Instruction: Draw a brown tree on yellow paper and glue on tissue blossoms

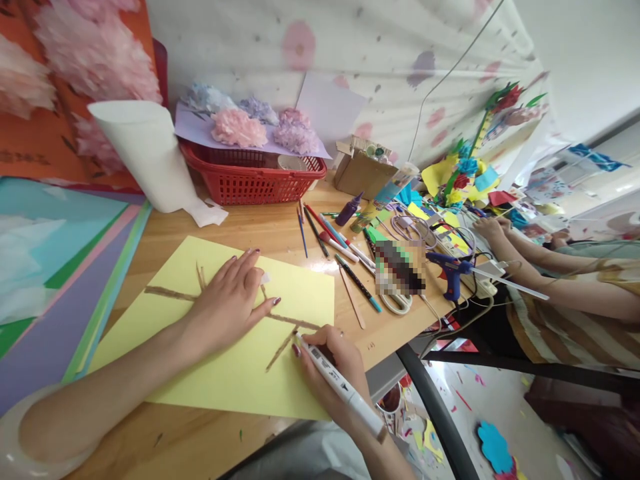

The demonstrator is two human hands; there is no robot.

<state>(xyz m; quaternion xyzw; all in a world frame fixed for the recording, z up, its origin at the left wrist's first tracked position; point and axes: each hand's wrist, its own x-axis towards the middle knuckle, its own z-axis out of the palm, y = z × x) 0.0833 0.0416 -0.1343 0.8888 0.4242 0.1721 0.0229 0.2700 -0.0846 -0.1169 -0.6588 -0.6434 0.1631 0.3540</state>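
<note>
On the light-brown wooden worktop (260,230), head view: rectangular yellow paper sheet (230,380) lies right by the person, marked w/ brown branch-like strokes (173,293). Left hand (230,297) rests palm-down on it, fingers loosely spread, no visible grip. Right hand (340,353) has fingers grasping a slim white marker (340,383), tip at upper end of a short slanted stroke, just below the long one. Beyond sheet: red plastic lattice basket (260,188) w/ ruffled pink & purple flowers (240,128) on lilac card (200,130). To the right: assorted pens (358,283), small purple bottle (347,213), blue glue gun (453,283), then co-worker's hand (489,230).
</note>
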